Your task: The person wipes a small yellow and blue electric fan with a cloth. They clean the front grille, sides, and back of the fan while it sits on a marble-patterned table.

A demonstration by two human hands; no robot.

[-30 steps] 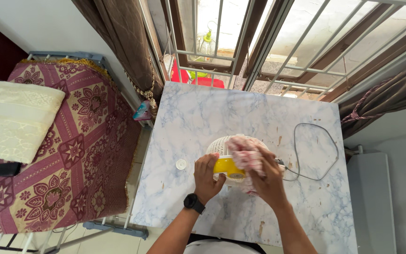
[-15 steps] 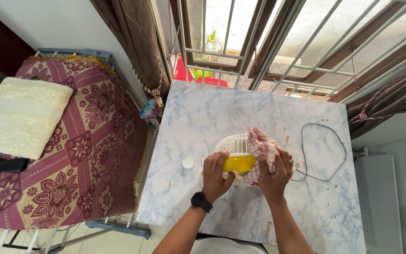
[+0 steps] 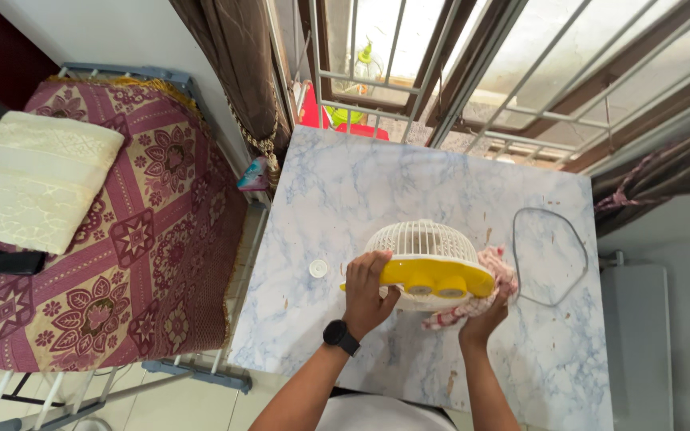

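Yellow-based fan (image 3: 429, 259) was gripped by the left hand (image 3: 367, 291); a red-checked cloth (image 3: 485, 295) was clutched beneath it by the right hand (image 3: 485, 319).

Head camera looks steeply down (close) at table (image 3: 337, 191).

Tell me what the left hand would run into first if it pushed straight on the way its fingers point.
The left hand points up and right, and it is already gripping the small fan at its yellow base. So it would press straight into the fan; the cloth lies beyond, though depth is hard to judge.
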